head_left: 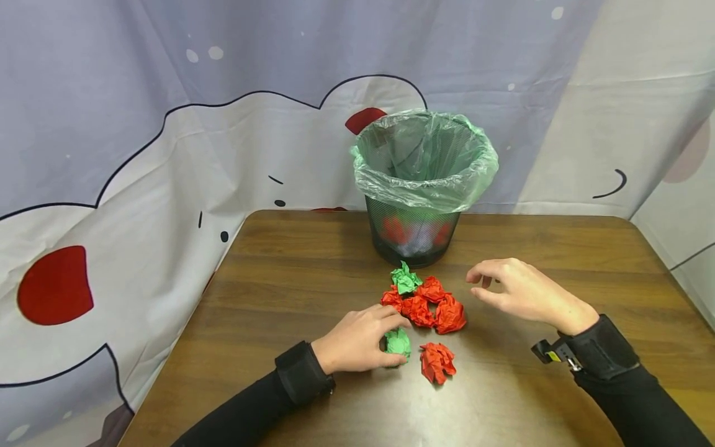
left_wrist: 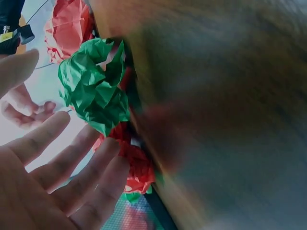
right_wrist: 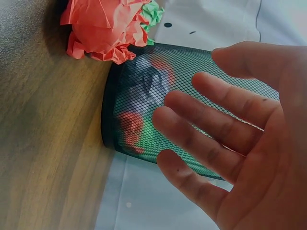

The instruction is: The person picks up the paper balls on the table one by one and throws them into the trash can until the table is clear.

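My left hand (head_left: 365,340) reaches over a crumpled green paper ball (head_left: 398,345), thumb and fingers spread on either side of it. In the left wrist view the fingers are extended just beside the green ball (left_wrist: 93,88), not curled round it. My right hand (head_left: 516,290) hovers over the table at the right, fingers loosely bent and holding nothing; the right wrist view shows its bare palm. Nearest to it is a red paper ball (head_left: 449,315), part of a cluster of several red balls with a second green ball (head_left: 405,279) behind. Another red ball (head_left: 437,362) lies apart in front.
A black mesh wastebasket (head_left: 413,233) with a green plastic liner (head_left: 424,192) stands at the table's back edge. Red and pale shapes show through its mesh. The brown wooden table (head_left: 290,267) backs onto a printed curtain (head_left: 268,143).
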Available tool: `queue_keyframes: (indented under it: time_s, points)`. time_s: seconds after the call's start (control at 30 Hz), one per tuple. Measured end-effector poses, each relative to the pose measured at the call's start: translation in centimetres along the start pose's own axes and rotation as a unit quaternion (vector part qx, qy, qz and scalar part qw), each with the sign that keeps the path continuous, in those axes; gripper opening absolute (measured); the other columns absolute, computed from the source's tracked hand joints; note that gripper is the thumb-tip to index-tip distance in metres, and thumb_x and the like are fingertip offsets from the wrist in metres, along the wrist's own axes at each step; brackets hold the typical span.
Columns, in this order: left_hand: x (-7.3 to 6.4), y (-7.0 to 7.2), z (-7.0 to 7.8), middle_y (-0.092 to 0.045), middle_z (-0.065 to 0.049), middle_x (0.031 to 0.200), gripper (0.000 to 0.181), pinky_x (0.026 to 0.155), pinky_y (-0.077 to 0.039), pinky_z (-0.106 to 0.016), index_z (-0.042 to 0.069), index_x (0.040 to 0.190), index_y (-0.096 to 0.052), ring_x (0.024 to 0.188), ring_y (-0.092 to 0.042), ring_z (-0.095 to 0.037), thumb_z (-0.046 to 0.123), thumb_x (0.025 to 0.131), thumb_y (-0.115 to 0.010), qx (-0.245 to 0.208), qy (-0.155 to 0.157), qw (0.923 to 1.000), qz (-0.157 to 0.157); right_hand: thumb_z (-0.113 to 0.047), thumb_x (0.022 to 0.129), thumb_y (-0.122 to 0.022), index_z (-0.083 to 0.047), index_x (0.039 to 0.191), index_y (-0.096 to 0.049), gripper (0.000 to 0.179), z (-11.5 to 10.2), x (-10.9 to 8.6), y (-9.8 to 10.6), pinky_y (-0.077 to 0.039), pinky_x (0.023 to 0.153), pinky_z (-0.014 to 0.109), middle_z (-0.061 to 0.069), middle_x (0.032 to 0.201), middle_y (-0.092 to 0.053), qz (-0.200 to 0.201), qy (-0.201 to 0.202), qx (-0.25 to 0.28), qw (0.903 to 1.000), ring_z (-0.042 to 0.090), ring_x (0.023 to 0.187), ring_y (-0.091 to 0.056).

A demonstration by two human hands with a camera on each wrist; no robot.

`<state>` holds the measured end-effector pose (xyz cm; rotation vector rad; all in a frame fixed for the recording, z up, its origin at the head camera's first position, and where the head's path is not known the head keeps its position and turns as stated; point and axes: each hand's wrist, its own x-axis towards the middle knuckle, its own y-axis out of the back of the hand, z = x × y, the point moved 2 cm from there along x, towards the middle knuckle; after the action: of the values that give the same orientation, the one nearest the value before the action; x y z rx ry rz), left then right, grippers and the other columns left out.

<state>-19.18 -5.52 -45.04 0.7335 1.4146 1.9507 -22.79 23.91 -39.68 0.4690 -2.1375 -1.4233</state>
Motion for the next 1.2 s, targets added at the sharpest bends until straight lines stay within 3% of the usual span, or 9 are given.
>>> queue_keyframes:
  time_s: [0.3,0.57,0.93,1.2]
  points:
    - [0.1,-1.0,0.2,-0.052,0.013,0.112,0.053,0.063,-0.044,-0.023,0.036,0.120,-0.056,0.091,-0.052,-0.003,0.052,0.071,-0.071,0.030,-0.009,0.9988,-0.037,-0.030,0.084,-0.065,-0.032,0.096,-0.063,0.013,0.1,-0.1,-0.3,-0.045,0.068,0.026,-0.022,0.084,-0.057,0.002,-0.002,0.004,1.0000,0.003,0.077,-0.056]
    - [0.0,-1.2,-0.2,-0.053,0.014,0.108,0.039,0.065,-0.045,-0.022,0.035,0.111,-0.062,0.088,-0.053,-0.001,0.037,0.073,-0.072,0.025,-0.020,0.9988,-0.038,-0.031,0.084,-0.065,-0.032,0.097,-0.063,0.013,0.1,-0.3,-0.7,-0.045,0.068,0.025,-0.022,0.085,-0.058,0.000,-0.007,0.009,0.9999,0.003,0.077,-0.057]
    - [0.0,0.9,-0.7,-0.052,0.014,0.103,0.037,0.061,-0.041,-0.018,0.029,0.116,-0.062,0.079,-0.048,0.000,0.035,0.080,-0.064,0.012,-0.023,0.9994,0.022,-0.030,0.084,-0.065,-0.032,0.097,-0.063,0.013,0.4,-0.3,-1.2,-0.045,0.068,0.025,-0.023,0.085,-0.058,0.000,-0.006,0.012,0.9999,0.003,0.077,-0.057]
    - [0.6,4.1,-0.9,-0.053,0.013,0.100,0.039,0.056,-0.038,-0.016,0.029,0.118,-0.061,0.075,-0.051,-0.001,0.041,0.081,-0.062,0.034,-0.033,0.9941,0.098,-0.030,0.084,-0.065,-0.032,0.097,-0.062,0.013,0.4,-0.4,-1.5,-0.045,0.068,0.024,-0.023,0.085,-0.058,-0.006,-0.016,0.016,0.9997,0.000,0.077,-0.056]
